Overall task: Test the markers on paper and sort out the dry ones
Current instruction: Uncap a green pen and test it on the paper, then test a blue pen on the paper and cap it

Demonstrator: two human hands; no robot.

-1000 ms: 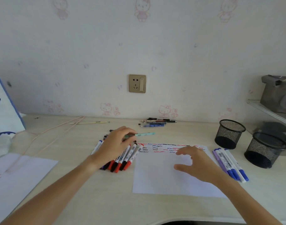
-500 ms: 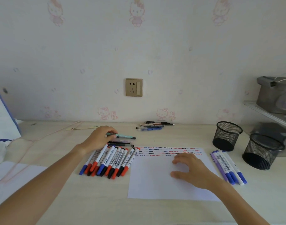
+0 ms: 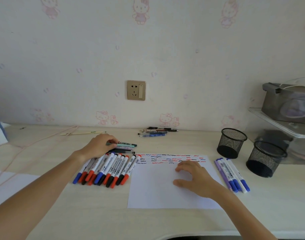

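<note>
Teal marker | pinched at its left end by left hand grip | right hand spread on paper

Matt white paper, smooth pale wood-look desk, glossy plastic markers, two black wire-mesh metal cups, brushed gold-tone socket plate, matt printed wallpaper, clear plastic shelf

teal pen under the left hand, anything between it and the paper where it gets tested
Yes. A few dark pens and the row of capped markers lie between the teal pen and the paper; lifting it over should clear them.
</note>
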